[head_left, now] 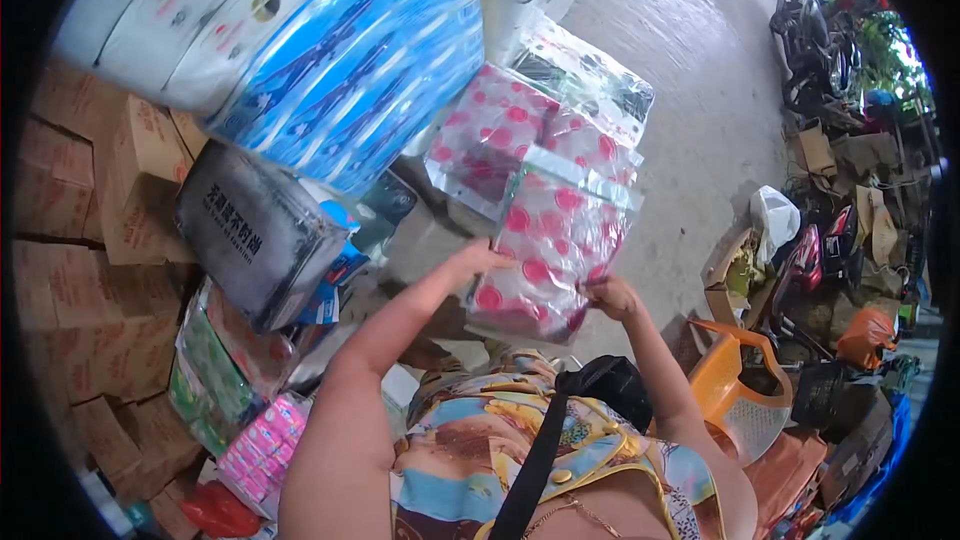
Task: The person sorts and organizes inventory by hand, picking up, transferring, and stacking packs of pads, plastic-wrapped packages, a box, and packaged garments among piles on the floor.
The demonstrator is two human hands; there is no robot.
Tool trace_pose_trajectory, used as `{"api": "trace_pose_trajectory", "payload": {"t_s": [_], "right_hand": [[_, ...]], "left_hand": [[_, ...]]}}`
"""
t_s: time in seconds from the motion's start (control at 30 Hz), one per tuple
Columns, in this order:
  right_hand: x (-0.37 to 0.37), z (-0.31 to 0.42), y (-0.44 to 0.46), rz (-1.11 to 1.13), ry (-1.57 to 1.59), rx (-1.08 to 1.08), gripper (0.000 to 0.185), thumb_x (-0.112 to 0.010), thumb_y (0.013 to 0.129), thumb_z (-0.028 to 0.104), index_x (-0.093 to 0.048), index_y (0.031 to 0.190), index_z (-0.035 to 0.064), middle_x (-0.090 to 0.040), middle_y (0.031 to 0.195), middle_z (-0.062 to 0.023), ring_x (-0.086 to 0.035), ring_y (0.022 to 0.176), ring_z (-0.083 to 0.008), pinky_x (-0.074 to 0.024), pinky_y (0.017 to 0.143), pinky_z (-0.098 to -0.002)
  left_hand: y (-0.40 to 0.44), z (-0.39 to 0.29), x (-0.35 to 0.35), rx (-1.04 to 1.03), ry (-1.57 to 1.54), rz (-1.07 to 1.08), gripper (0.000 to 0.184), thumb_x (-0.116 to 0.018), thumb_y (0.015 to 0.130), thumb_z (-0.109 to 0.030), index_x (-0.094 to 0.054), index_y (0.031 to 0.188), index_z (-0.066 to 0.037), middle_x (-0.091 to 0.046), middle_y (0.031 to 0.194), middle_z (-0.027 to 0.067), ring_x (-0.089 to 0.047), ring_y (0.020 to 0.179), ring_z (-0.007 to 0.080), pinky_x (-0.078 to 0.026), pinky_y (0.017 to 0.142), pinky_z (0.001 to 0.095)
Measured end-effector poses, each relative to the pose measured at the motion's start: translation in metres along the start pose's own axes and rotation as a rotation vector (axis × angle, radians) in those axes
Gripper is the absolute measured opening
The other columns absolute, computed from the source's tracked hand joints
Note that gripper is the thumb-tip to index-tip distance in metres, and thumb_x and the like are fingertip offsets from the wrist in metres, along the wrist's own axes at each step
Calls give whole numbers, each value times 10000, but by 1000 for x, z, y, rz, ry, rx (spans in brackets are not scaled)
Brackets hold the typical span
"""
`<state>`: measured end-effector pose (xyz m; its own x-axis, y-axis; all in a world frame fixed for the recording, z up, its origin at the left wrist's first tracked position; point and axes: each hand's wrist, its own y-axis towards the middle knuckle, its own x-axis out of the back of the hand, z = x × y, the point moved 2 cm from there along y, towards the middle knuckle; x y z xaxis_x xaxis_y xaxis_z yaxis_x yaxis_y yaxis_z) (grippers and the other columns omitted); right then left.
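Observation:
Between my two hands is a clear plastic-wrapped package with pink round spots, held tilted in front of my body. My left hand grips its left edge with the fingers partly behind it. On the lower right edge, my right hand pinches the wrapping. Just beyond lie similar pink-spotted packages, partly covered by the held one. Behind them is a white and dark plastic-wrapped pack. What the packages contain cannot be made out.
A tall stack of blue and white wrapped packs rises at upper left. Brown cartons are piled at left, beside a dark box. An orange plastic chair stands at right, near clutter and bicycles. Concrete floor runs between.

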<state>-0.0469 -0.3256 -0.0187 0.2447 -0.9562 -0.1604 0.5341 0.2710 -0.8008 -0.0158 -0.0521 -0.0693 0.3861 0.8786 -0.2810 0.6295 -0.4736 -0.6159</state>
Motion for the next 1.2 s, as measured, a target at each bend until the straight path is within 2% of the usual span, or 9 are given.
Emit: {"api": "trace_pose_trajectory", "payload": {"t_s": [0.1, 0.33, 0.47, 0.6, 0.7, 0.83, 0.93, 1.13, 1.2], "right_hand": [[-9, 63, 29, 8, 2, 122, 146, -637, 675, 110, -594, 812, 82, -549, 742, 16, -494, 675, -106, -393, 563, -269], [-49, 165, 120, 51, 117, 313, 70, -614, 683, 101, -568, 701, 52, -526, 673, -15, -460, 553, -110, -377, 452, -251], [-58, 165, 173, -124, -92, 651, 604, -667, 583, 42, -327, 1082, 39, -523, 806, -94, -544, 691, -189, -469, 578, -323], [-79, 156, 164, -302, -306, 758, 801, -685, 537, 49, -226, 1193, 33, -460, 995, -141, -493, 887, -258, -419, 773, -340], [-80, 147, 165, -536, -462, 898, 810, -676, 538, 41, -215, 1203, 30, -463, 994, -161, -482, 921, -289, -389, 819, -334], [-85, 154, 152, -469, -375, 708, 745, -627, 590, 46, -226, 1217, 4, -448, 1064, -189, -478, 958, -289, -390, 805, -339], [-98, 143, 152, -689, -571, 856, 606, -572, 657, 98, -308, 1195, 6, -506, 975, -190, -521, 856, -273, -413, 753, -354], [-167, 104, 143, -284, -522, 766, 321, -543, 699, 87, -485, 996, -20, -566, 727, -156, -558, 668, -251, -434, 615, -335], [-188, 78, 167, -135, -860, 997, 288, -517, 677, 75, -530, 943, -33, -593, 754, -128, -565, 615, -192, -450, 559, -290]], "left_hand": [[5, -71, 29, -152, -18, 7, 339, -647, 673, -103, -543, 982, -12, -569, 906, 58, -539, 772, 152, -438, 688, 291], [36, -179, 128, -355, 379, -519, 519, -706, 586, -265, -525, 985, 15, -577, 898, 145, -561, 809, 229, -444, 697, 326], [62, -150, 155, -242, 823, -1019, 817, -683, 580, -338, -294, 1238, -50, -391, 1169, 239, -406, 1066, 346, -337, 888, 391], [52, -127, 124, -123, 754, -973, 757, -665, 610, -289, -289, 1257, -172, -261, 1260, 233, -269, 1154, 378, -249, 939, 443], [50, -121, 114, -132, 765, -1042, 714, -666, 620, -275, -320, 1239, -190, -235, 1271, 218, -236, 1174, 364, -225, 947, 452], [41, -118, 103, -146, 728, -1111, 649, -654, 635, -286, -366, 1204, -165, -235, 1280, 187, -246, 1170, 355, -244, 926, 470], [52, -88, 109, -363, 691, -1147, 647, -625, 652, -332, -365, 1201, -110, -282, 1258, 193, -260, 1165, 348, -251, 926, 462], [-9, -42, 55, -573, 541, -1262, 430, -625, 648, -208, -495, 1035, -74, -498, 976, 151, -460, 929, 312, -367, 803, 391], [-21, 0, 54, -587, 474, -1270, 351, -590, 673, -178, -509, 998, -73, -507, 956, 146, -475, 901, 308, -386, 773, 383]]}}
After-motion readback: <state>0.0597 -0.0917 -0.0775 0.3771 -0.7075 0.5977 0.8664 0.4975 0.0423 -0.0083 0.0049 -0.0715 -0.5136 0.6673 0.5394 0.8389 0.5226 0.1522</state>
